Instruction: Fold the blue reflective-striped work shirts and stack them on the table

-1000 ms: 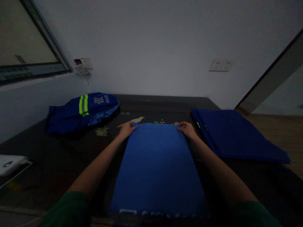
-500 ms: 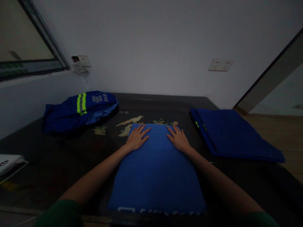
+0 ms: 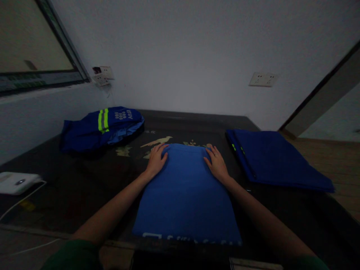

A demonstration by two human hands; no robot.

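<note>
A folded blue cloth [image 3: 188, 195], smooth and narrower at its far end, lies flat on the dark table in front of me. White printing shows along its near edge. My left hand [image 3: 156, 159] rests at the cloth's far left corner, fingers stretched forward and the thumb on the fabric. At the far right corner lies my right hand [image 3: 217, 162], its fingers extended along the side edge and a ring on one of them. Neither hand visibly grips the fabric.
On the left lies a crumpled blue garment [image 3: 92, 129] with yellow-green reflective stripes. A folded dark blue garment [image 3: 281, 159] sits on the right. A white device [image 3: 19, 183] with a cable is at the table's left edge. Wall sockets [image 3: 263, 79] are behind.
My hands have slid outward from the top of the cloth to its far side corners. The view has shifted slightly, so the surroundings appear a little displaced.
</note>
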